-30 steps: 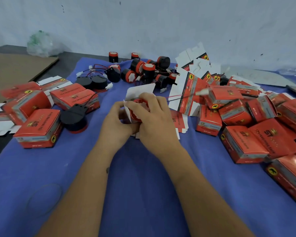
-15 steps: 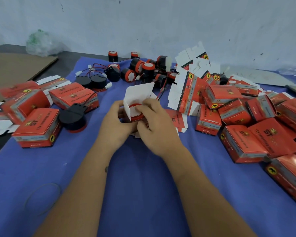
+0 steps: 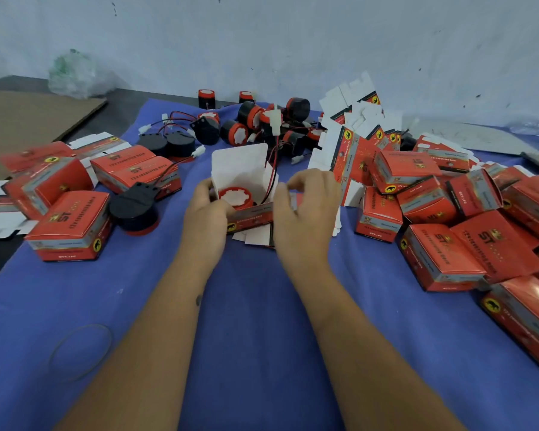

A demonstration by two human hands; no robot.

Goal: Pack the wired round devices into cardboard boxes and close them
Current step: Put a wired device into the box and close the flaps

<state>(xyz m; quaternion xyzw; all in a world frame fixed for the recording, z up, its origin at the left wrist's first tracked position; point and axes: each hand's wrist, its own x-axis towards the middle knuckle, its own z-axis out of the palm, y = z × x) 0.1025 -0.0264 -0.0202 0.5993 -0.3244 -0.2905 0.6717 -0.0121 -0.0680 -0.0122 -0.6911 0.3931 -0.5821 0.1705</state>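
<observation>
An open red cardboard box (image 3: 252, 218) stands at the middle of the blue cloth with its white lid flap raised. A round red device with a white top (image 3: 235, 195) sits inside it. Its red and black wire (image 3: 273, 174) rises over the box's right edge. My left hand (image 3: 204, 214) grips the box's left side. My right hand (image 3: 307, 209) is at the box's right side, thumb and curled fingers pinching the side flap there. Several loose wired devices (image 3: 263, 119) lie in a heap behind the box.
Closed red boxes are piled at the right (image 3: 442, 258) and stand at the left (image 3: 72, 227). Flat unfolded boxes (image 3: 355, 132) lean behind the right pile. A black device (image 3: 134, 208) lies left of the box. A rubber band (image 3: 81, 351) lies near left. A cardboard sheet (image 3: 28, 119) is far left.
My right hand has come off the top of the device and moved to the box's right side. The device now shows inside the box, with its wire standing up.
</observation>
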